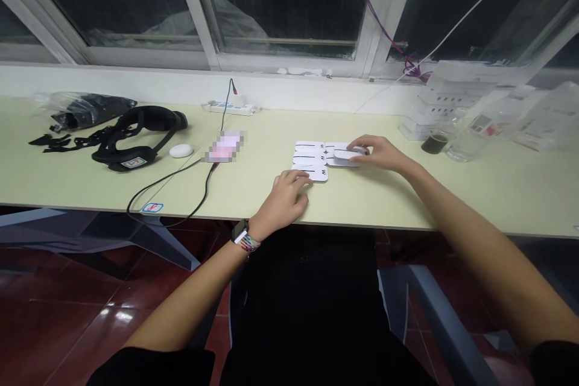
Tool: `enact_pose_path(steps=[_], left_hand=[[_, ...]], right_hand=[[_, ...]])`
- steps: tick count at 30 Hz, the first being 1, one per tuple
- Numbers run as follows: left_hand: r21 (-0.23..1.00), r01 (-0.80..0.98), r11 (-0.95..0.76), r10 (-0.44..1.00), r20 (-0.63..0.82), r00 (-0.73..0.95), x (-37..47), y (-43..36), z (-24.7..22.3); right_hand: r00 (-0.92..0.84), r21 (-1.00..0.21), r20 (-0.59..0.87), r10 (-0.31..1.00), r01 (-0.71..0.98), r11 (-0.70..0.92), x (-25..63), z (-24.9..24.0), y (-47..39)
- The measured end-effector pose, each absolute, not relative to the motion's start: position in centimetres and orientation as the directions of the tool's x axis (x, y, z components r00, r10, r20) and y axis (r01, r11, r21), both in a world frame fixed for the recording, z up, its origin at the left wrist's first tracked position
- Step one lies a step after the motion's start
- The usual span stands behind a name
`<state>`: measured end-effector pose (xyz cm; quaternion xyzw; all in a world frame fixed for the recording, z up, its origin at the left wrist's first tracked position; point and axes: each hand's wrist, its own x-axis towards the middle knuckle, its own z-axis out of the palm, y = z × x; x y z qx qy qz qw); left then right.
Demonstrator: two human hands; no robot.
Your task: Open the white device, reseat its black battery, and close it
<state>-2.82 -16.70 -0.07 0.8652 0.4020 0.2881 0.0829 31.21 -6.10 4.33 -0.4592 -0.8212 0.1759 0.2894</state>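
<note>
**White piece pinched at the right-hand side of the layout**

On the pale yellow-green, smooth-topped desk (262, 184), flat white, round-cornered pieces with black marks (309, 159) lie in two adjoining columns. The right hand (381, 153) has its fingers narrowed on a white, rounded flat piece (344, 154) over the right column; whether it touches those below cannot be told. The left hand (281, 198) has loosely curved fingers at the nearest left-column piece, apparently steadying it. The step looks like positioning one piece; the next move seems to call for level alignment and a gentle release.
</note>
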Motion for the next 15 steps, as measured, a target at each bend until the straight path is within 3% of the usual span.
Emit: enact_pose_path(steps=[4, 15], left_hand=[[0.306, 0.678, -0.668, 0.733, 0.429, 0.528, -2.5, -17.1, 0.0], [0.310, 0.670, -0.675, 0.728, 0.429, 0.535, -2.5, -17.2, 0.1]], right_hand=[[-0.303, -0.592, 0.220, 0.927, 0.714, 0.374, 30.9, 3.5, 0.2], [-0.241, -0.622, 0.147, 0.959, 0.732, 0.279, 28.3, 2.1, 6.0]])
